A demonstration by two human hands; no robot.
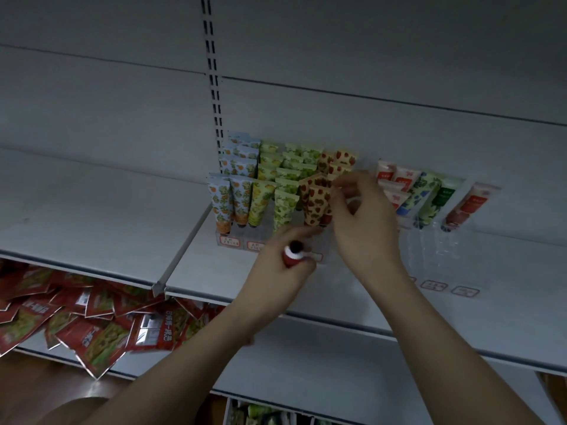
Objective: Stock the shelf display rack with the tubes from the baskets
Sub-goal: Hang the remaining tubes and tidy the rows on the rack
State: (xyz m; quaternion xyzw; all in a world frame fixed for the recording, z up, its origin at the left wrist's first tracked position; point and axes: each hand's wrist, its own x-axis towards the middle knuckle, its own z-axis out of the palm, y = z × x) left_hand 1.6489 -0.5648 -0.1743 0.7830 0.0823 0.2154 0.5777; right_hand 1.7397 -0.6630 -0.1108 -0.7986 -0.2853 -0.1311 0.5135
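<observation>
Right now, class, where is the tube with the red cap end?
In the head view, the left hand grips the tube low in front of the rack, below the strawberry tubes.

Probably a shop: slotted metal shelving (306, 96); price-labelled display rack (233, 240); heaped red packets (92, 317)

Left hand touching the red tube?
Touching. Head view: the left hand has its fingers curled round the red tube; only the cap end shows.
</observation>
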